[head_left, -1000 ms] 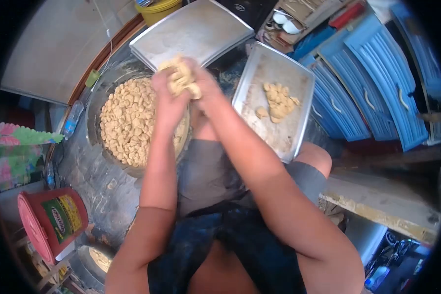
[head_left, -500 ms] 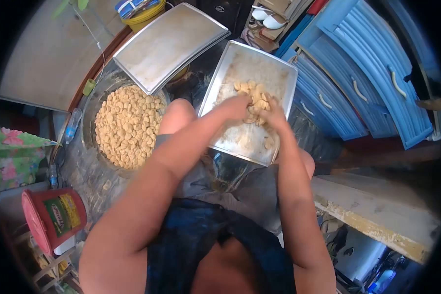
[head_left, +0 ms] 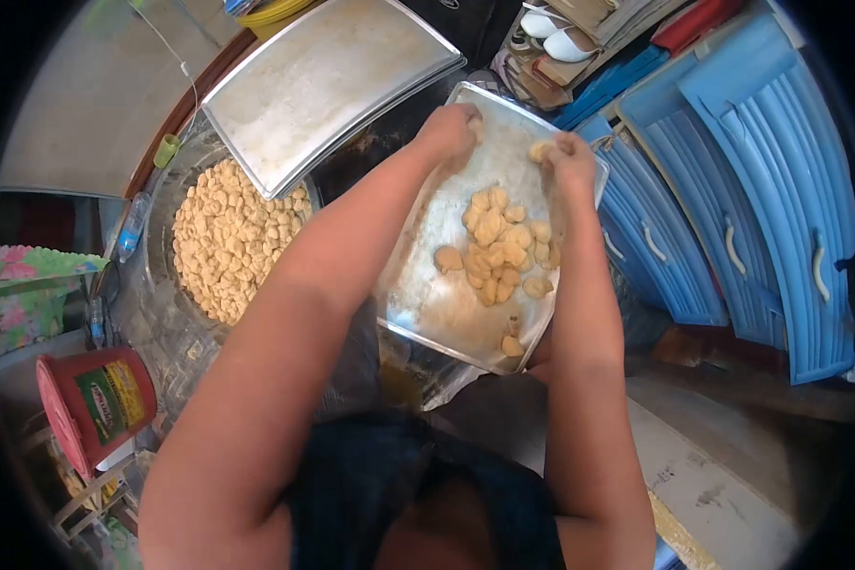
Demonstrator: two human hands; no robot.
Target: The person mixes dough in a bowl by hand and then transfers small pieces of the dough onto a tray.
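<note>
A metal baking tray [head_left: 412,290] rests over my lap, with a heap of tan dough pieces [head_left: 489,228] on its middle and a few loose ones around it. At the tray's far left corner, my left hand [head_left: 449,133] is closed on a dough piece [head_left: 476,127], partly hidden by the fingers. My right hand [head_left: 572,163] pinches another dough piece [head_left: 541,150] above the far right corner. To the left, a wide basin [head_left: 160,249] is full of similar dough pieces.
Stacked metal trays [head_left: 337,81] stand beyond the basin, overlapping its edge. Blue louvred doors [head_left: 750,171] line the right side. A red bucket [head_left: 95,404] sits at left, and a plastic bottle [head_left: 134,226] lies near the basin. White shoes [head_left: 568,44] are at the back.
My hands have left the heap in the tray and moved apart to its far corners, each with a dough piece. The tray now appears nearer and the view has shifted.
</note>
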